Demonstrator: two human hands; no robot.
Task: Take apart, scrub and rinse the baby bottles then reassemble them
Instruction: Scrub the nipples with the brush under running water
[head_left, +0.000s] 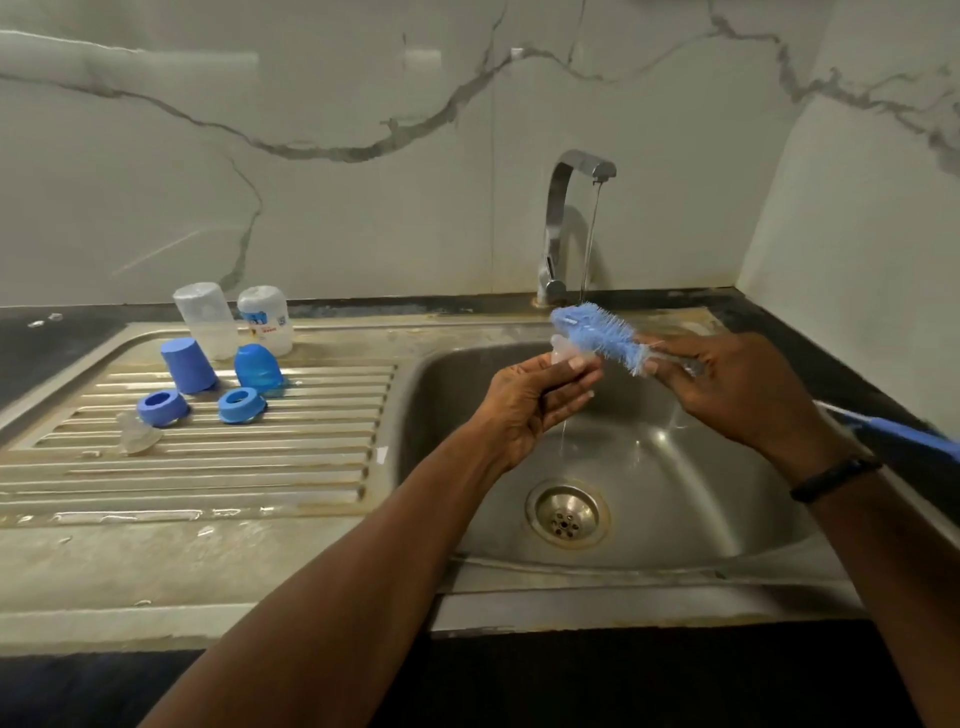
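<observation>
A: We have the sink (675, 467) as our landmark. Left of it, on the draining board (208, 467), we count two clear bottles (205, 319) standing upside down, two blue caps (188, 365), two blue collars (162, 408) and one clear teat (137, 439).

B: And a second teat (566, 355) above the sink, pinched in our left hand (530, 405), just beside the stream from the tap (563, 228).

A: Our right hand (743, 389) is curled round the wire stem of the one blue brush (597, 335), bristles touching the teat.

B: We judge the wet teat could slip from the left grip and drop toward the drain (566, 514). Hard scrubbing might also flick it out, since it looks soft and slick.
</observation>
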